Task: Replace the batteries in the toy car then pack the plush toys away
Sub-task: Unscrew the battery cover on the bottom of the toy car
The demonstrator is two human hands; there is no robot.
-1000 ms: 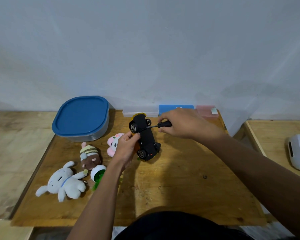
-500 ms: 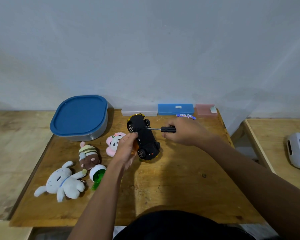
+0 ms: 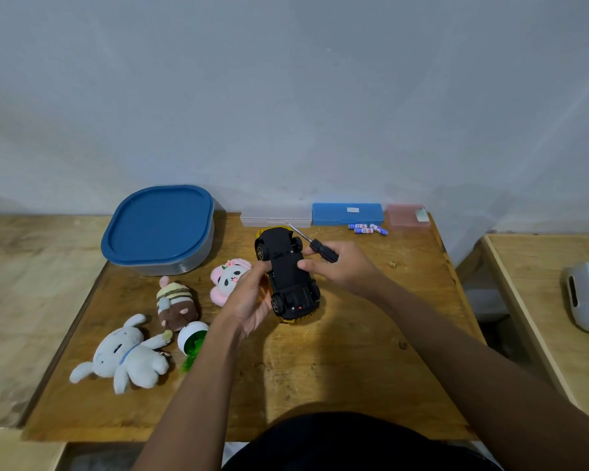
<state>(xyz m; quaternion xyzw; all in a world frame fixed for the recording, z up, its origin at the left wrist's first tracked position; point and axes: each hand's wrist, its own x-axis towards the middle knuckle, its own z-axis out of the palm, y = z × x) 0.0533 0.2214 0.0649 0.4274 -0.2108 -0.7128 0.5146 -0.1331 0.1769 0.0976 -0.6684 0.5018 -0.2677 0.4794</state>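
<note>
- Your left hand (image 3: 249,300) grips the toy car (image 3: 288,273) belly-up over the middle of the worktop (image 3: 337,385), fingers curled round its side.
- Your right hand (image 3: 340,266) has its fingers clamped on the screwdriver (image 3: 322,249) handle.
- The batteries (image 3: 368,228) lie at the back edge, just beside the blue case (image 3: 347,214).
- The plush toys (image 3: 130,358) crowd the left side; bare wood runs from the car to the near edge.
</note>
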